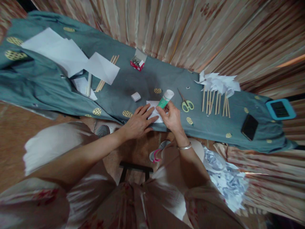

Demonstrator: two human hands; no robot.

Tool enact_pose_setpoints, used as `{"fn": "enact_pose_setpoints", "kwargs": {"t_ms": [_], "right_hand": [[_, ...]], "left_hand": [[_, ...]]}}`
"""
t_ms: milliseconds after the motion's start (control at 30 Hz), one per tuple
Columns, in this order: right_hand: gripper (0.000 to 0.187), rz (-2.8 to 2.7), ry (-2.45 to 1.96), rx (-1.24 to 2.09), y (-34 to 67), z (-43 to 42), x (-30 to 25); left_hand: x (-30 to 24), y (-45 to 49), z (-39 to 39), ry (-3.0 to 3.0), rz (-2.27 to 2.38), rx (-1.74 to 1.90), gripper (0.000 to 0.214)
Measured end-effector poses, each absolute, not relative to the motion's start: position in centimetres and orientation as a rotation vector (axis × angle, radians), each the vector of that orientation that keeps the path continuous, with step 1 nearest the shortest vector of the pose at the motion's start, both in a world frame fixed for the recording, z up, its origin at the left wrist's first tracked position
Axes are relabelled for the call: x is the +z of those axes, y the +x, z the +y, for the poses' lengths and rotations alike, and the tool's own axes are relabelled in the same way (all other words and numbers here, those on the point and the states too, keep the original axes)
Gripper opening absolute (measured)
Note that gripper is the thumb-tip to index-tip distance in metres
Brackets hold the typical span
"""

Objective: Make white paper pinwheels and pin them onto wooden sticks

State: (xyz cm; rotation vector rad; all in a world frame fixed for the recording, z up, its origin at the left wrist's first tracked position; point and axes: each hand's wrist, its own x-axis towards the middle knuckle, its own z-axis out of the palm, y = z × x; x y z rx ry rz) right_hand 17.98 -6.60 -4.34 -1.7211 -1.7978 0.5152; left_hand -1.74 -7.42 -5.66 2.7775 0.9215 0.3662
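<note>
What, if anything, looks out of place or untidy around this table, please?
A heap of paper scraps lies on the floor below the table, and the black phone sits close to its near edge.

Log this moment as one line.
left hand: flat on paper square | right hand: grips glue stick, tilted | scissors: beside

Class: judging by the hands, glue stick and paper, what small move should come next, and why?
Probably draw the glue stick across the small white paper: the right hand holds it tilted over the sheet, and the left hand pins the sheet flat.
</note>
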Motion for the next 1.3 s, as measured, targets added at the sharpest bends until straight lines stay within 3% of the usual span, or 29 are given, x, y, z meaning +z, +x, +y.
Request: {"fn": "enact_pose_setpoints", "kwargs": {"t_ms": [500, 1300], "right_hand": [[0.047, -1.920, -1.636, 0.466, 17.8, -7.2, -4.2], [0.040, -1.846, -1.683, 0.475, 19.1, -7.8, -4.6]], "left_hand": [[-5.9, -1.8, -7.4, 2.792, 0.908, 0.370, 0.052], [-5.4, -1.7, -7.3, 2.748, 0.909, 0.357, 0.049]]}}
